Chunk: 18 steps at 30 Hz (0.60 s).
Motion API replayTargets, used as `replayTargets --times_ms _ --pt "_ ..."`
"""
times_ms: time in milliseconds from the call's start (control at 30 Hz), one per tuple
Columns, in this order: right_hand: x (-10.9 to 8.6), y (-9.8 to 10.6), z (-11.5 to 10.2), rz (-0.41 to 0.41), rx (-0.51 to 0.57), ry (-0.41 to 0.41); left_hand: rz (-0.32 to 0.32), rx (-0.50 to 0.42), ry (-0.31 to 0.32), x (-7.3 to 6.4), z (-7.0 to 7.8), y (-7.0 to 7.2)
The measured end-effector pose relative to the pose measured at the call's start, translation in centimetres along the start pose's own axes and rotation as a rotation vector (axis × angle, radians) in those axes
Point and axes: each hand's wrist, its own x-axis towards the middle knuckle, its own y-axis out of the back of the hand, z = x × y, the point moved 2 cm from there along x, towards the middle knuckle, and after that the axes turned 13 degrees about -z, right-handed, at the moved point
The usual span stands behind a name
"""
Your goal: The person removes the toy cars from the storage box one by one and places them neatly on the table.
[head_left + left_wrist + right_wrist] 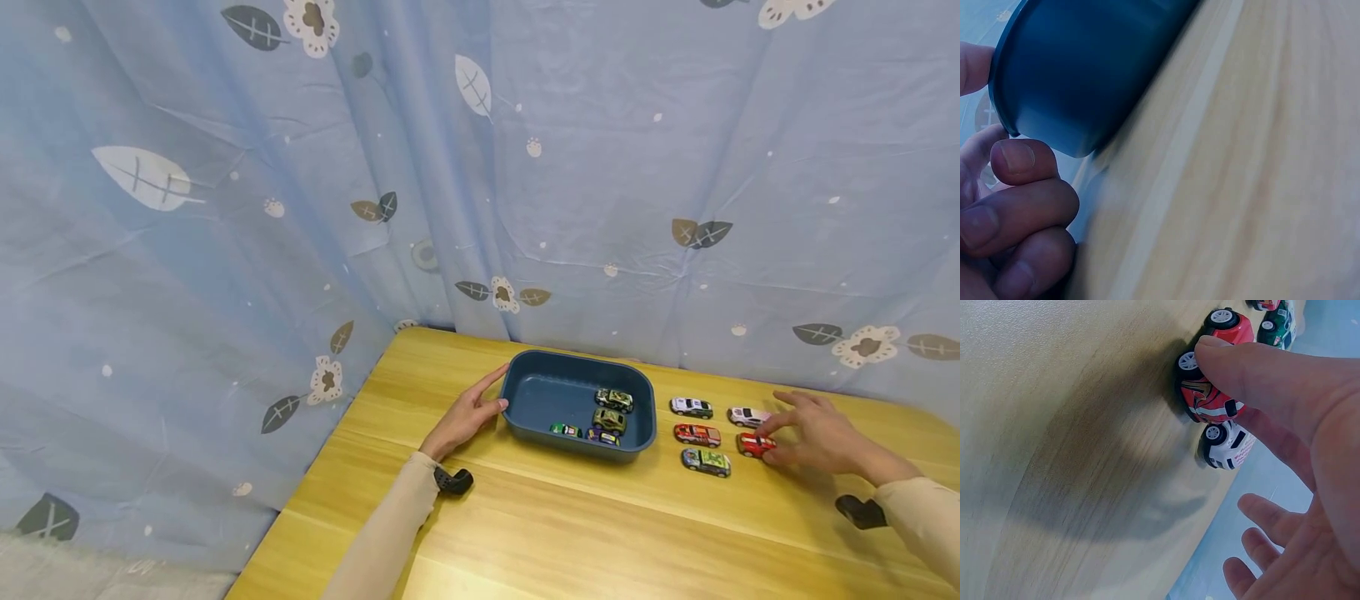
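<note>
My left hand is at the left end of a dark blue plastic bin, its thumb and index finger touching the rim, the other fingers loosely curled below. Inside the bin are several small toy cars: two camouflage ones, a green one and a purple one. My right hand pinches a red toy car between thumb and index finger, close over the table, its other fingers spread. Just beyond it stands a white toy car.
Between bin and right hand stand a white-and-green car, an orange-red car and a blue-and-lime car in a column. The wooden table ends at a patterned blue curtain behind and on the left.
</note>
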Motion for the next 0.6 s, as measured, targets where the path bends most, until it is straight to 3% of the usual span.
replayTargets --times_ms 500,600 --pt "0.2 -0.42 -0.03 0.015 -0.043 0.012 0.008 0.005 0.003 -0.01 0.11 0.11" --pt "0.34 -0.17 -0.42 0.053 -0.037 0.045 -0.001 0.004 0.0 0.01 0.12 0.16"
